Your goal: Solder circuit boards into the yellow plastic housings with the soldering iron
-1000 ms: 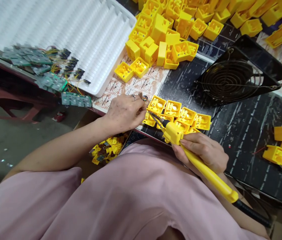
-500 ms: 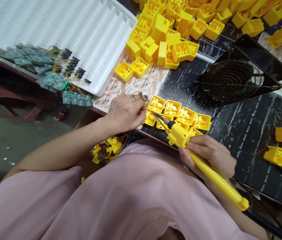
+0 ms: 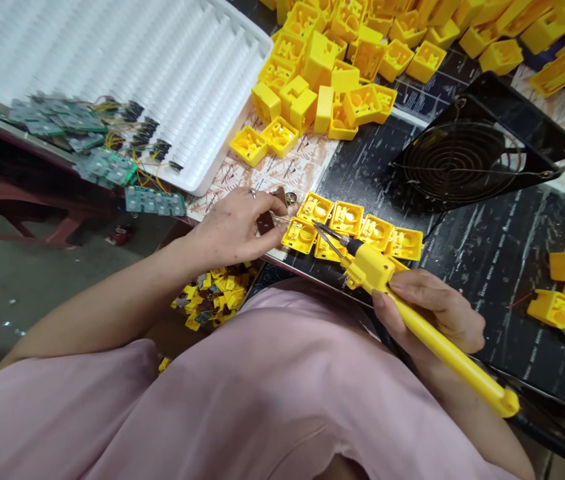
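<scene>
My right hand (image 3: 432,310) is wrapped round a yellow soldering iron (image 3: 442,340) with a dark nozzle. Its tip hangs over two rows of open yellow housings (image 3: 375,231) at the table's front edge. Left of them, my left hand (image 3: 245,223) has its thumb and forefinger close together by the nearest housing (image 3: 299,235), with thin wires at the fingertips. A small brown block (image 3: 279,195) and a small round metal part (image 3: 291,198) lie beside those fingers; whether the hand touches the block is unclear.
A white ribbed foam tray (image 3: 162,80) at the left bears green circuit boards (image 3: 155,200) with wires. Many yellow housings (image 3: 319,60) are heaped at the back. A black fan (image 3: 455,157) stands right of centre, and more housings (image 3: 557,311) lie far right.
My left hand has shifted left and its fingers have spread a little, showing the brown block and wires. My right hand and the iron have moved slightly right and down, away from the nearest housing.
</scene>
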Demonstrator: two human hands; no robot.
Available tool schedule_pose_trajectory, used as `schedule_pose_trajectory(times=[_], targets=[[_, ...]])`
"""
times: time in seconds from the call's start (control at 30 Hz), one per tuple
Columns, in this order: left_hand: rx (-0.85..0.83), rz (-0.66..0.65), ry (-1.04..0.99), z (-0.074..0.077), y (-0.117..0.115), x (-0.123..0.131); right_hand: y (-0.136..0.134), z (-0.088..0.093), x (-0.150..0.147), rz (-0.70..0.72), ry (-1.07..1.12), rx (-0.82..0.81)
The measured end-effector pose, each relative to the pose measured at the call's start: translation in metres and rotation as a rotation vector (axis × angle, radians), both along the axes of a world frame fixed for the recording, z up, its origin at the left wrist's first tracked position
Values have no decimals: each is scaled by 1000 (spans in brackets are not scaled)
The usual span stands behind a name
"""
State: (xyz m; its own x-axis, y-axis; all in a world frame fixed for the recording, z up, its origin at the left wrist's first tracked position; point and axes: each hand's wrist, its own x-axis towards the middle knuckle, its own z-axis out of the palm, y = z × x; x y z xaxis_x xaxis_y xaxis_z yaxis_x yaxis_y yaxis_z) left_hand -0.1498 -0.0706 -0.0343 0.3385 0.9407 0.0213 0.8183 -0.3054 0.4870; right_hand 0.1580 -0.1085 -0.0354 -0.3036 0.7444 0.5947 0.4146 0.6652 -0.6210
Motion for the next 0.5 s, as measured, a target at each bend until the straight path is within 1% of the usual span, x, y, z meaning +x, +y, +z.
schedule_pose_trajectory(times=[0.1, 0.23, 0.37, 0.43, 0.5], targets=[[-11, 5, 96, 2, 3, 3, -1, 1, 0, -12, -12, -1], [-3, -31, 180, 0, 6, 10, 0, 2, 2, -54, -96, -16], [27, -69, 248, 2, 5, 13, 3, 4, 6, -23, -125, 33], [59, -69, 287, 4, 3, 13, 5, 4, 7, -6, -145, 48], [84, -56, 302, 6, 1, 13, 6, 4, 6, 19, -113, 67]])
